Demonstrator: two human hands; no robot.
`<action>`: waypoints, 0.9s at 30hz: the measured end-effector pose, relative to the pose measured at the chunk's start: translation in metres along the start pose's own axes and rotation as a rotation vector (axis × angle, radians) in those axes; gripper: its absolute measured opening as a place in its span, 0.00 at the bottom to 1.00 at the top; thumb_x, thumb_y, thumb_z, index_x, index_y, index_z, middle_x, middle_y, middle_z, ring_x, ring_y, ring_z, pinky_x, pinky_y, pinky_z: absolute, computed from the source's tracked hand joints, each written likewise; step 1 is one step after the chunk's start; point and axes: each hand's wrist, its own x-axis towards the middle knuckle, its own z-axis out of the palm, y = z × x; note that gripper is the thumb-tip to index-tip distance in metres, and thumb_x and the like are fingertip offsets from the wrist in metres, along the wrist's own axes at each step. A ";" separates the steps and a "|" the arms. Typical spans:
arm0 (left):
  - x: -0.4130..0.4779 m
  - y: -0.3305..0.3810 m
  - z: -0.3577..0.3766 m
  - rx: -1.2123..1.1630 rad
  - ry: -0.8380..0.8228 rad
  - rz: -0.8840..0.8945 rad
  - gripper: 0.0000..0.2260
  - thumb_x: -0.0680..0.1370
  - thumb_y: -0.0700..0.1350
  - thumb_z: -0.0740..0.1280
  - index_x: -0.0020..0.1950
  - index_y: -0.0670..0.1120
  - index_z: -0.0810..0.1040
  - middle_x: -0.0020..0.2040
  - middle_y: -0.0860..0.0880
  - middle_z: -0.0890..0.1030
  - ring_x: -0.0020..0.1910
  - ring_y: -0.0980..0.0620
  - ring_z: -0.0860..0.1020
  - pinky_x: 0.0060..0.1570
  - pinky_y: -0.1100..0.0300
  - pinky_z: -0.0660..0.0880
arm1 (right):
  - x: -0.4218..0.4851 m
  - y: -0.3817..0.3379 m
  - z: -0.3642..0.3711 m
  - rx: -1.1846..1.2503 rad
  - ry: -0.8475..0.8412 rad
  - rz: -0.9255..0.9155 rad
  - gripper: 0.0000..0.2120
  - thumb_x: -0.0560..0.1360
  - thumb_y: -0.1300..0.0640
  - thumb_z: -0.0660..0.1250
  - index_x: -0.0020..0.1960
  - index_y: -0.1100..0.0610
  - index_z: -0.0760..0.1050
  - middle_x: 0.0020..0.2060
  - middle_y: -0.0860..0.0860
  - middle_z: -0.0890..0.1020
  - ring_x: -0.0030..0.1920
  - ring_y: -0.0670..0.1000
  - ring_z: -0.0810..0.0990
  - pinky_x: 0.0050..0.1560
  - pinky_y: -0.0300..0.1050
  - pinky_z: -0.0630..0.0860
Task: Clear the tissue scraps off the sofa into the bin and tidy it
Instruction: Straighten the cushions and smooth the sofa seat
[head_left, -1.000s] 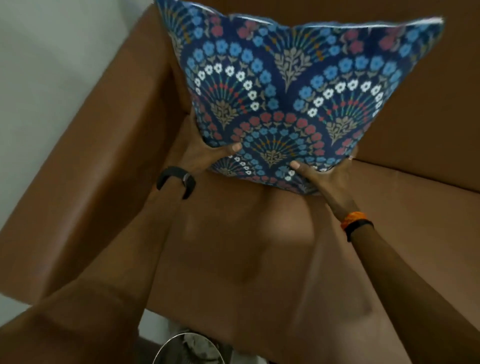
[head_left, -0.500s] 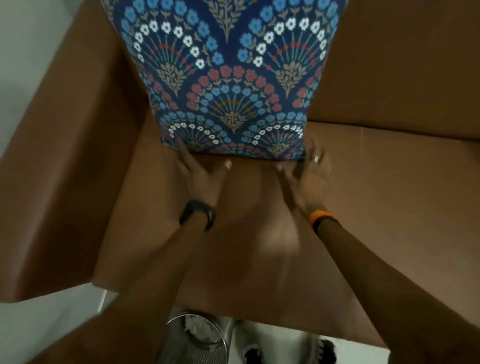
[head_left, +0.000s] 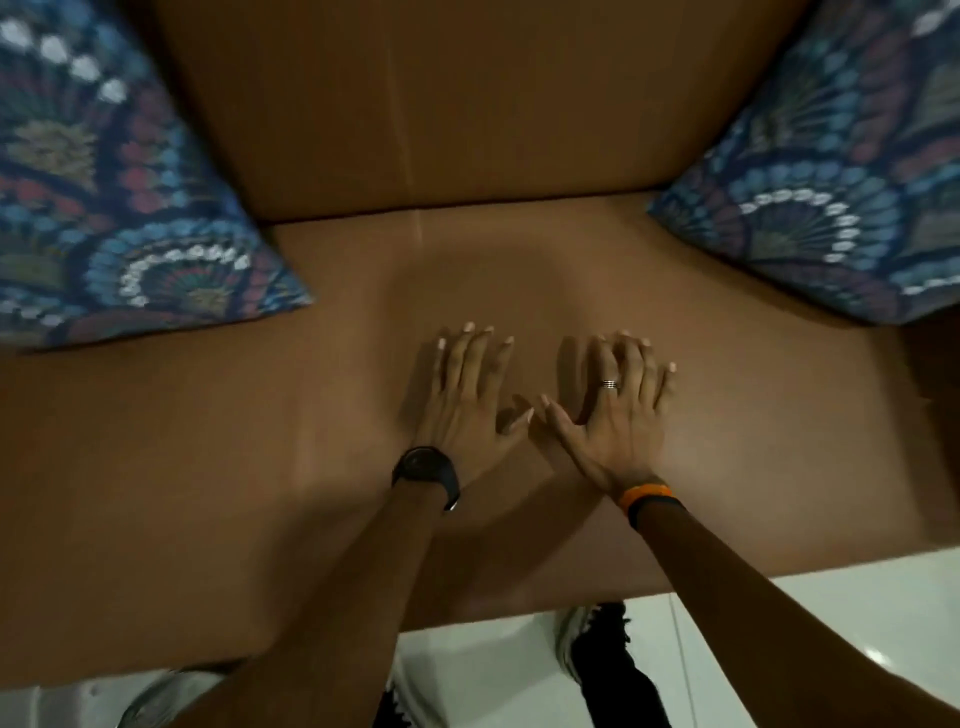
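The brown sofa (head_left: 208, 441) fills the view, and its seat shows no tissue scraps. My left hand (head_left: 465, 395) lies flat on the middle of the seat, fingers spread, holding nothing. Right beside it my right hand (head_left: 613, 410) also rests flat and spread, with a ring on one finger. A blue patterned cushion (head_left: 119, 208) leans in the left corner. A second blue patterned cushion (head_left: 841, 182) leans in the right corner. Both hands are well apart from the cushions. At the bottom left, part of the bin (head_left: 150, 696) peeks out beside my arm.
White tiled floor (head_left: 779, 623) runs along the sofa's front edge. My shoes (head_left: 587, 644) stand on it just below the seat. The sofa backrest (head_left: 467, 104) rises behind my hands.
Both hands have let go of the left cushion, which now rests in the left corner. The hands moved right to the middle of the seat and lie flat. The view swung to the sofa's centre.
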 end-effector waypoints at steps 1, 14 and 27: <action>0.026 0.027 -0.004 -0.085 -0.027 0.032 0.38 0.76 0.64 0.61 0.80 0.50 0.50 0.81 0.44 0.56 0.81 0.44 0.49 0.78 0.38 0.55 | 0.006 0.022 -0.009 0.019 -0.020 0.049 0.46 0.72 0.23 0.55 0.79 0.52 0.58 0.79 0.57 0.61 0.81 0.61 0.55 0.80 0.68 0.51; 0.294 0.212 -0.060 -0.925 -0.131 -0.113 0.61 0.62 0.56 0.83 0.80 0.52 0.43 0.80 0.49 0.55 0.79 0.47 0.59 0.76 0.38 0.63 | 0.130 0.248 -0.131 0.934 0.445 0.481 0.61 0.63 0.43 0.84 0.81 0.56 0.47 0.75 0.59 0.59 0.75 0.56 0.65 0.74 0.47 0.66; 0.197 0.133 -0.058 -0.838 0.238 -0.443 0.58 0.65 0.53 0.82 0.81 0.50 0.43 0.81 0.47 0.52 0.81 0.46 0.54 0.78 0.41 0.60 | 0.189 0.170 -0.129 1.095 0.124 -0.033 0.48 0.70 0.55 0.82 0.79 0.51 0.56 0.70 0.42 0.71 0.71 0.38 0.72 0.68 0.32 0.73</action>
